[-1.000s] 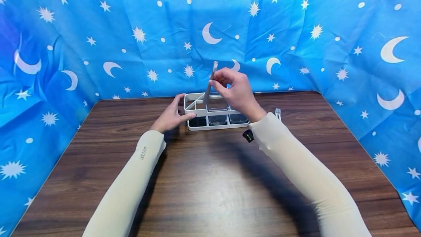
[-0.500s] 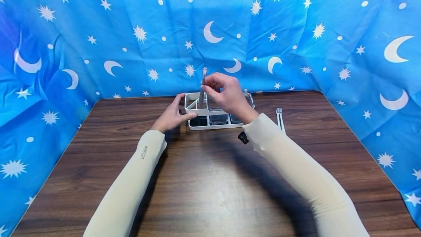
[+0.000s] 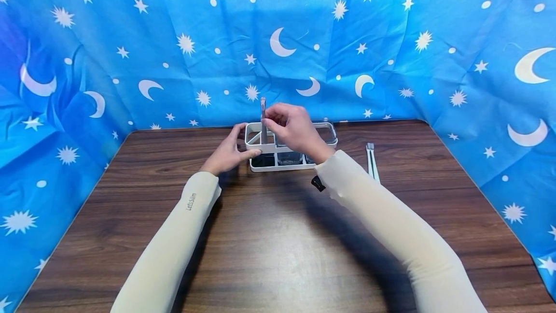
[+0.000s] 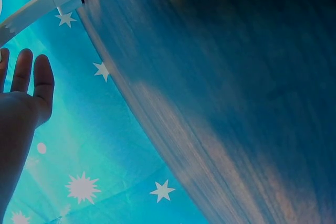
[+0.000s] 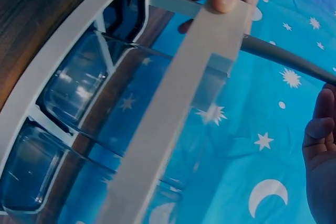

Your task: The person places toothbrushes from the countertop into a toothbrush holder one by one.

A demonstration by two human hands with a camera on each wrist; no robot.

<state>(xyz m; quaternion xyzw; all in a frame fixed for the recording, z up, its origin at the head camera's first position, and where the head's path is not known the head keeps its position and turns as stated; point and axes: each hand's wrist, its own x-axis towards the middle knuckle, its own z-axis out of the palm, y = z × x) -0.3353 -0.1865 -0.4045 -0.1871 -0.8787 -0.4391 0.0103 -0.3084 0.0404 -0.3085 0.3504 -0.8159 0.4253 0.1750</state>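
A white toothbrush holder (image 3: 304, 149) with two tiers stands at the back of the table, clear cups (image 5: 79, 85) set in it. My left hand (image 3: 228, 153) grips its left end, thumb on the front of the upper frame and fingers behind. Above the holder, my right hand (image 3: 293, 127) pinches a grey toothbrush (image 3: 263, 107), held upright with the head on top. The brush's lower end is inside an upper left compartment. In the right wrist view the grey handle (image 5: 283, 56) runs into the frame; its far end is hidden.
White toothbrushes (image 3: 372, 163) lie on the wooden table (image 3: 278, 235) to the right of the holder, partly behind my right sleeve. A blue curtain (image 3: 195, 37) with moons and stars hangs close behind the table and at its sides.
My right hand has moved left and lower with the grey toothbrush, which has gone from tilted to upright in the holder's left part. My left hand has stayed on the holder.
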